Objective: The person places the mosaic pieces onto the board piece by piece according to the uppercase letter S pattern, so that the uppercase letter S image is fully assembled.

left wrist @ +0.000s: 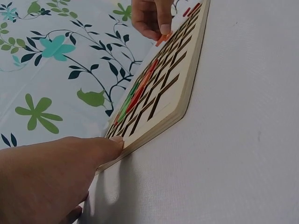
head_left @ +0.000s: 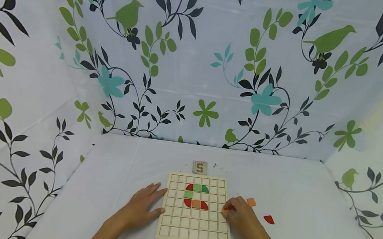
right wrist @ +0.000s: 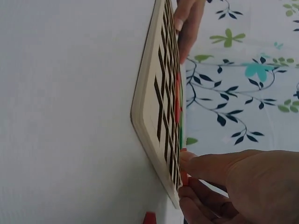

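Seven coloured pieces (head_left: 196,204) sit in the gridded board (head_left: 193,233), nearer its far edge. The left hand (head_left: 143,202), fingers spread, touches the board's left edge; the right hand (head_left: 242,215) pinches an orange piece (head_left: 225,209), its shape mostly hidden, at the right edge. An orange square (head_left: 251,201) and a red piece (head_left: 269,219) lie beyond on the tabletop (head_left: 117,166). Filling the grid seems the step in hand; the next move likely calls for carrying the pinched piece inward, squared up.

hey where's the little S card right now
In the head view, the S card lies on the table, just past the grid board, midway along its far edge.
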Demonstrator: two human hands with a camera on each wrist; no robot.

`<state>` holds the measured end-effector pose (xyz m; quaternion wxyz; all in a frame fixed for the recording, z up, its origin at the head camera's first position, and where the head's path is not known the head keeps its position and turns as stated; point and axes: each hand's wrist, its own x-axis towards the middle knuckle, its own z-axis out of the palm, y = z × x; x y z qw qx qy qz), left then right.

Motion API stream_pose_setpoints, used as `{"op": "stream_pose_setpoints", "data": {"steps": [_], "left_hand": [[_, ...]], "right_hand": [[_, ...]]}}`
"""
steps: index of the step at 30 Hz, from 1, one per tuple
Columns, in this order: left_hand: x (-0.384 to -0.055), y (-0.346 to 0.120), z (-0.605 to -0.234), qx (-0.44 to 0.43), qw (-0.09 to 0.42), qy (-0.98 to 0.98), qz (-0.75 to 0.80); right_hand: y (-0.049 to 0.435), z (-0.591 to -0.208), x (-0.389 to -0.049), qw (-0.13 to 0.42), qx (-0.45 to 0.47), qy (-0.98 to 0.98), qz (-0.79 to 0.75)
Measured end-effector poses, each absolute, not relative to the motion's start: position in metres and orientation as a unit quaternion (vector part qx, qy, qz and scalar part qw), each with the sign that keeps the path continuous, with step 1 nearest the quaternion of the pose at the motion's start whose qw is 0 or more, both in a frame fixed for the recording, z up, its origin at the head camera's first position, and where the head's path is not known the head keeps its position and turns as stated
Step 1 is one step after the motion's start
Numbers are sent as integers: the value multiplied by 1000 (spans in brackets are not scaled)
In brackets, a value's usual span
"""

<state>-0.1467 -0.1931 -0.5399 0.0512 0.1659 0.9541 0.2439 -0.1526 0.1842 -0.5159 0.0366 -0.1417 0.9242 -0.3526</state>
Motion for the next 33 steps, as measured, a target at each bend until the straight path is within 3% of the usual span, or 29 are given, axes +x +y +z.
{"op": "stream_pose_setpoints", "data": {"steps": [14,33], "left_hand": [[-147,-194,-542,169,48,954,245],[-146,-193,-539,165,54,954,247]], "right_hand": [[140,-520,-144,31,-253,901,-351],[141,-527,-141,-25,-298,897,-327]]}}
